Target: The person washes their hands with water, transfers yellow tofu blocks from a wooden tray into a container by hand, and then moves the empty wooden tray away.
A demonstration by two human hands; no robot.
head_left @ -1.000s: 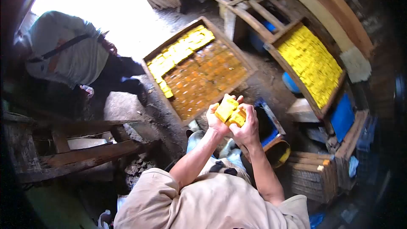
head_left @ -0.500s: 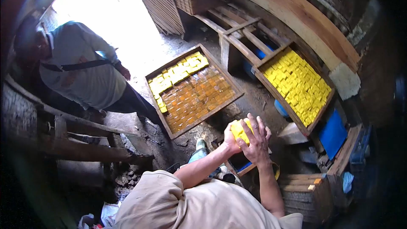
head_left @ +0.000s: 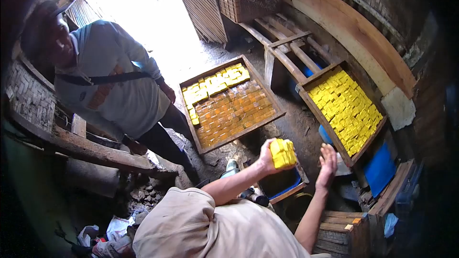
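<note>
My left hand (head_left: 267, 155) is wrapped round a stack of yellow blocks (head_left: 283, 154), held above a blue-lined wooden box (head_left: 288, 191). To the right, my right hand (head_left: 327, 162) is raised apart from the blocks, fingers spread and holding nothing. Ahead lies a wooden tray (head_left: 224, 139) with yellow blocks along its far and left edges and a wet, brown woven surface in the rest. A second wooden tray (head_left: 326, 130), covered in yellow blocks, rests tilted beyond my right hand.
A person (head_left: 114, 76) stands at the left beside the first tray. A wooden rack (head_left: 282, 43) carries a plastic crate (head_left: 248, 4) at the back. Stacked wooden frames (head_left: 342, 234) stand at the lower right, and a wooden beam (head_left: 95, 149) runs along the left.
My right hand has come off the yellow blocks and moved right, its fingers now free. My left hand keeps the blocks. The view has shifted, and the other person appears more fully.
</note>
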